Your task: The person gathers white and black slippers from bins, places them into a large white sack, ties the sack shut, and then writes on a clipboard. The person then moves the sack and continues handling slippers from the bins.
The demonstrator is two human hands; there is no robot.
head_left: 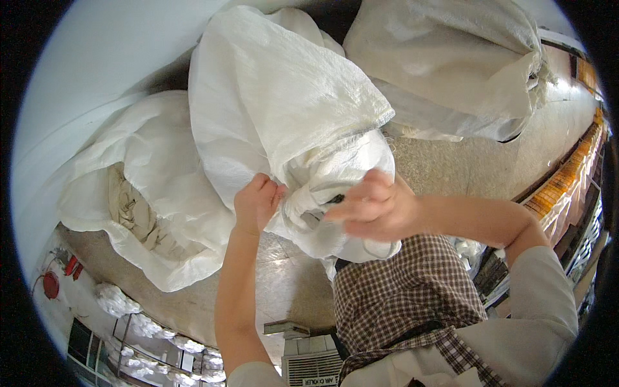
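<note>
A large white woven sack [277,97] lies in front of me with its gathered mouth [322,187] turned toward me. My left hand [256,203] grips the bunched fabric at the left of the mouth. My right hand [374,205] is closed around the neck of the sack on the right, its fingers blurred. The sack's mouth hangs over my checked apron [400,290].
An open white sack [129,193] with beige cloth inside lies at the left. Another filled sack [451,64] sits at the upper right. A white wall [84,77] curves at the left. The floor [284,284] is speckled stone. Racks with orange items [567,180] line the right edge.
</note>
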